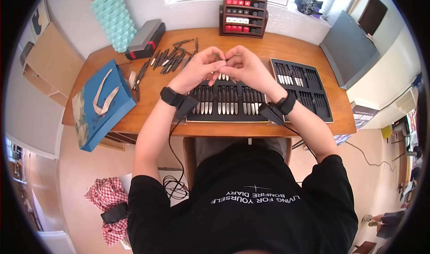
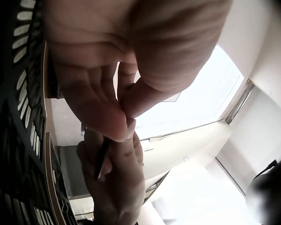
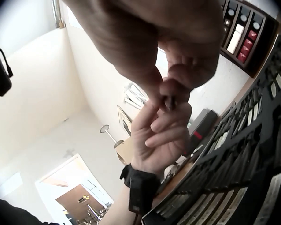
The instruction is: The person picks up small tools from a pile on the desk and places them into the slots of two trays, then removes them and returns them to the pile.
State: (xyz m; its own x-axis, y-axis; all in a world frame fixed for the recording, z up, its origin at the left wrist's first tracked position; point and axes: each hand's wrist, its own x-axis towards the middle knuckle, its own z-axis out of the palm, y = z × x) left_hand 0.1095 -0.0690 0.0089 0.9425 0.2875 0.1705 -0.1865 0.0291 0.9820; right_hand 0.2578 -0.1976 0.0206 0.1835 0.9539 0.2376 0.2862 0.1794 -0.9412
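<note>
In the head view my left hand (image 1: 204,69) and right hand (image 1: 244,66) meet fingertip to fingertip above a black tray (image 1: 228,118). Between them they pinch a slim dark piece (image 2: 102,158), mostly covered by the fingers. Its dark end (image 3: 170,102) pokes out between the fingertips in the right wrist view; I cannot tell its kind. Slim pieces with dark tops and silvery rounded ends (image 1: 227,106) stand in rows in the tray below.
A second black tray (image 1: 301,87) with similar slim pieces lies to the right. Loose dark pieces (image 1: 168,60) are heaped at the left, near a grey box (image 1: 145,38) and a blue bag (image 1: 101,108). A wooden rack (image 1: 244,16) stands at the back of the table (image 1: 286,50).
</note>
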